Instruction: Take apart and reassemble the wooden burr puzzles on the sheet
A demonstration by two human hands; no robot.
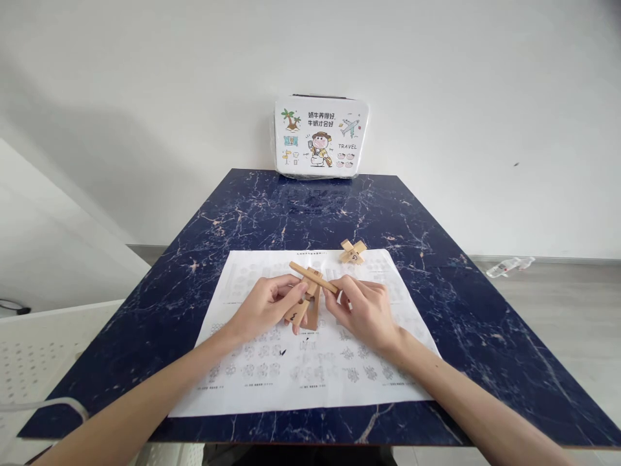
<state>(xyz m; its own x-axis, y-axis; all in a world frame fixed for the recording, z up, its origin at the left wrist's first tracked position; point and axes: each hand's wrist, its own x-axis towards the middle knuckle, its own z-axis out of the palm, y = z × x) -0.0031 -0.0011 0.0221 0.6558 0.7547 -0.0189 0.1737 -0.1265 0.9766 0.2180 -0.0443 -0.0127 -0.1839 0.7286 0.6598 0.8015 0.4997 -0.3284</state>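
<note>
Over the printed sheet, my left hand grips a partly joined wooden puzzle made of several notched sticks. A dark mark shows on its lower left piece. My right hand pinches the right end of a long wooden stick, which lies slantwise across the top of the puzzle. Whether that stick sits in a notch, I cannot tell. Behind my right hand, an assembled wooden burr puzzle with a dark mark rests at the sheet's far edge.
The table has a glossy dark blue marbled top. Against the wall at its far edge leans a white cartoon case in clear wrap. A white perforated chair stands at the left. Clear plastic packaging lies on the floor at right.
</note>
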